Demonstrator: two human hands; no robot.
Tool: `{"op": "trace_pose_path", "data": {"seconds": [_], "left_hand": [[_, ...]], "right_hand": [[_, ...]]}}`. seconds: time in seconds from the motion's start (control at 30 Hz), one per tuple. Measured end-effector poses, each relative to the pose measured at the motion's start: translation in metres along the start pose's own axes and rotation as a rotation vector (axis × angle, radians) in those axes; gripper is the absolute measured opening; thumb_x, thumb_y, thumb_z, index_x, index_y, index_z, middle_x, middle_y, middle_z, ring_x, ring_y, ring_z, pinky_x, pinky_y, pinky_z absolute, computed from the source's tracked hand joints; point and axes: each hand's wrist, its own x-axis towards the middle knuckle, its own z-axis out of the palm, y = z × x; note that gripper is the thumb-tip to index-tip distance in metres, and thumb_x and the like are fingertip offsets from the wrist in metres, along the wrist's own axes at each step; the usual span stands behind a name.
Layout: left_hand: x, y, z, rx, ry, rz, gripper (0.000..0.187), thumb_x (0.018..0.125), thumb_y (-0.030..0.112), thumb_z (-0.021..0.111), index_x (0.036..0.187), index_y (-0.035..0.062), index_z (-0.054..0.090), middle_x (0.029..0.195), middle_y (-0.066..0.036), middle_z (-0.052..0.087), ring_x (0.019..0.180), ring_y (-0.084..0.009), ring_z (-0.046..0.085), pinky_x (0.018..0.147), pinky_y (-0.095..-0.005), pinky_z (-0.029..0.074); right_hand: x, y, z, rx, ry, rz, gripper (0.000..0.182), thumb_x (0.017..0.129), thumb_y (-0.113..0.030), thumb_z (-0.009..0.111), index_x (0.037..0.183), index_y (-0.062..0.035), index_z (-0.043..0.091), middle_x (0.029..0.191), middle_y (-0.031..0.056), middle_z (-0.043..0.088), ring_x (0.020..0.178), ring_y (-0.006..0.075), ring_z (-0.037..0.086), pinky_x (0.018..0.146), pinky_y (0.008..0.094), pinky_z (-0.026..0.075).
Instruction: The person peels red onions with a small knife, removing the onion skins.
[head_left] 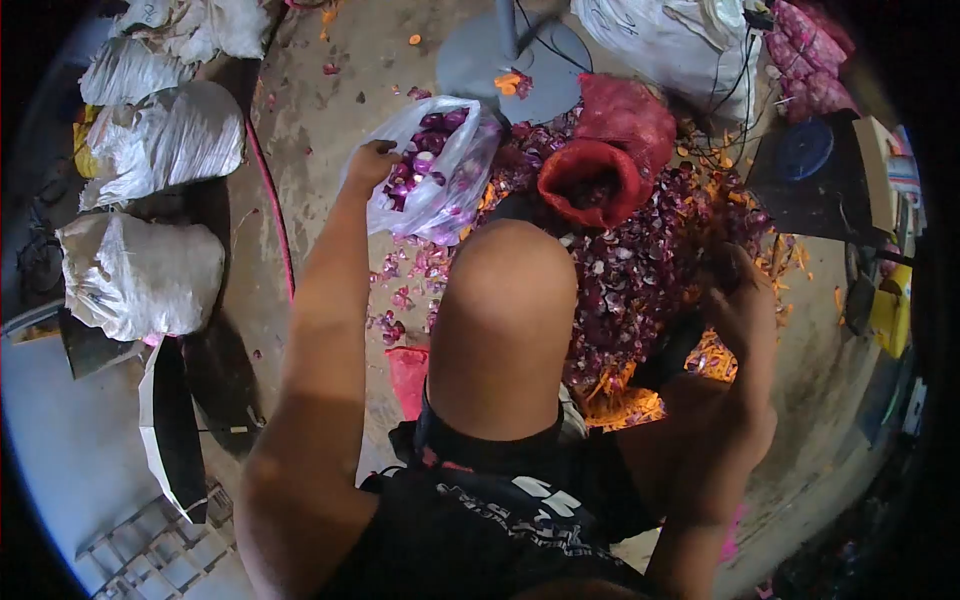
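My left hand (372,165) is at the left rim of a clear plastic bag (462,190) with peeled purple onions (425,162) inside. Its short visible fingers point toward the onions, slightly apart, with nothing seen between them. Over the right side of a heap of onion skins (625,290) is my right hand (738,290), its thumb apart from the fingers. The fingertips are dark against the heap, and no held object can be made out. A red mesh sack (625,125) lies on the heap with its mouth open toward me.
White sacks (145,275) line the left side, beside a pink hose (268,200). A grey round stand base (470,65) is ahead. Orange peelings (625,405) lie near my legs. On the right are a dark box (820,190) and a yellow container (888,320).
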Motion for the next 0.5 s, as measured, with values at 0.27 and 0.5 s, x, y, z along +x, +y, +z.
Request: {"op": "trace_pose_path", "data": {"seconds": [0.27, 0.5], "left_hand": [[-0.091, 0.243, -0.070, -0.055, -0.203, 0.446, 0.038, 0.088, 0.022, 0.070, 0.120, 0.0017, 0.068, 0.100, -0.010, 0.072, 0.083, -0.0159, 0.065, 0.080, -0.0309, 0.051], [-0.166, 0.359, -0.062, 0.217, -0.427, 0.837, 0.039, 0.091, 0.027, 0.069, 0.125, 0.0096, 0.065, 0.099, -0.007, 0.069, 0.058, -0.0096, 0.055, 0.047, -0.0254, 0.044]], "right_hand": [[-0.017, -0.001, -0.002, 0.159, 0.094, -0.072, 0.037, 0.087, -0.017, 0.069, 0.119, 0.0006, 0.063, 0.098, 0.0142, 0.072, 0.089, 0.0177, 0.068, 0.082, 0.0310, 0.052], [-0.060, -0.011, -0.031, 0.309, 0.174, 0.031, 0.034, 0.087, -0.019, 0.071, 0.114, 0.0007, 0.066, 0.087, 0.0126, 0.072, 0.078, 0.0158, 0.064, 0.075, 0.0314, 0.051]]}}
